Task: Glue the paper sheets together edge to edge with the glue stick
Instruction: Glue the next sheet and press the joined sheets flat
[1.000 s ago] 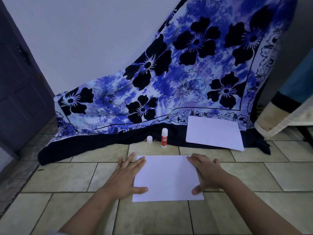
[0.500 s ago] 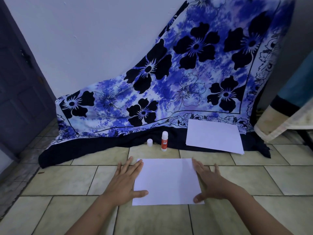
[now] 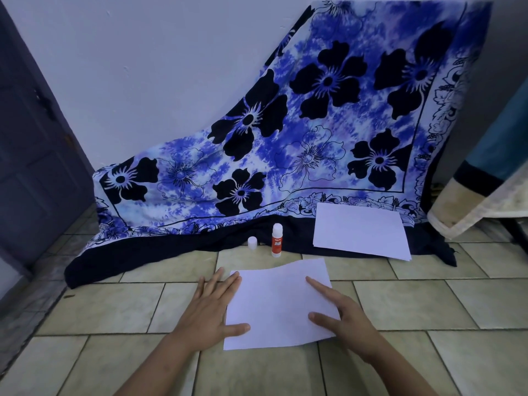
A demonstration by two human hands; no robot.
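Observation:
A white paper sheet [image 3: 274,307] lies on the tiled floor in front of me, with its far right corner raised. My left hand [image 3: 211,312] rests flat on its left edge, thumb on the paper. My right hand [image 3: 345,321] holds the right edge. Its index finger and thumb lie on top, and the other fingers are hidden beneath the sheet. Beyond the sheet the red and white glue stick [image 3: 277,243] stands upright, with its small white cap [image 3: 252,242] to the left. More white sheets [image 3: 360,232] lie on the cloth at the back right.
A blue floral cloth [image 3: 285,155] drapes from the wall down onto the floor [image 3: 114,310]. On the left stands a dark door [image 3: 34,155]. A piece of furniture with hanging fabric [image 3: 483,195] occupies the right edge.
My right hand has moved from flat beside the sheet's right edge onto the sheet, and the right side of the paper has lifted. The left hand has stayed put.

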